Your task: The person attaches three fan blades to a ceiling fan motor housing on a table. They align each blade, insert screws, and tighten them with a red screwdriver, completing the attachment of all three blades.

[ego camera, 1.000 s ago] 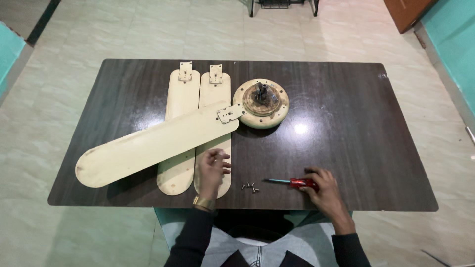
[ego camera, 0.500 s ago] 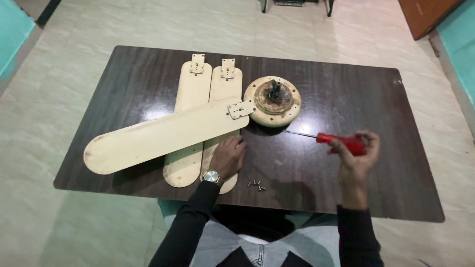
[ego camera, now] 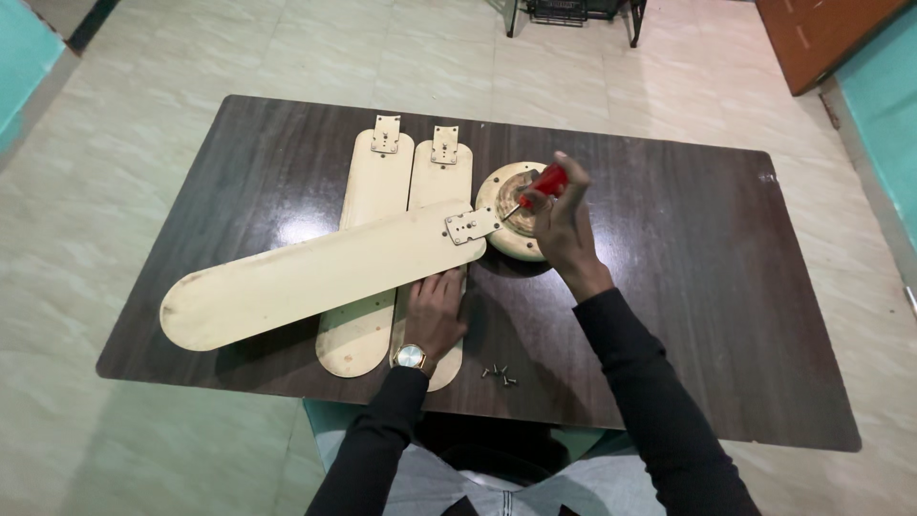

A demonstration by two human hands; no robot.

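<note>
A round cream fan motor housing (ego camera: 503, 239) lies on the dark wooden table (ego camera: 707, 287). My right hand (ego camera: 564, 229) is over it, shut on a red-handled screwdriver (ego camera: 546, 182) whose tip points down-left toward the metal bracket (ego camera: 471, 226) of a long cream fan blade (ego camera: 306, 277). That blade lies slantwise across two other cream blades (ego camera: 377, 191), (ego camera: 441, 182). My left hand (ego camera: 435, 311) presses flat on the blades near the slanted one's lower edge, a watch on the wrist.
A few small screws (ego camera: 498, 375) lie near the table's front edge between my arms. Beyond the table are a tiled floor, a black metal stand (ego camera: 571, 13) at the far side and a brown cabinet (ego camera: 821, 33) at top right.
My right hand lifted the screwdriver from the table's front edge and carried it up and left to the motor housing. My left hand shifted slightly along the blades.
</note>
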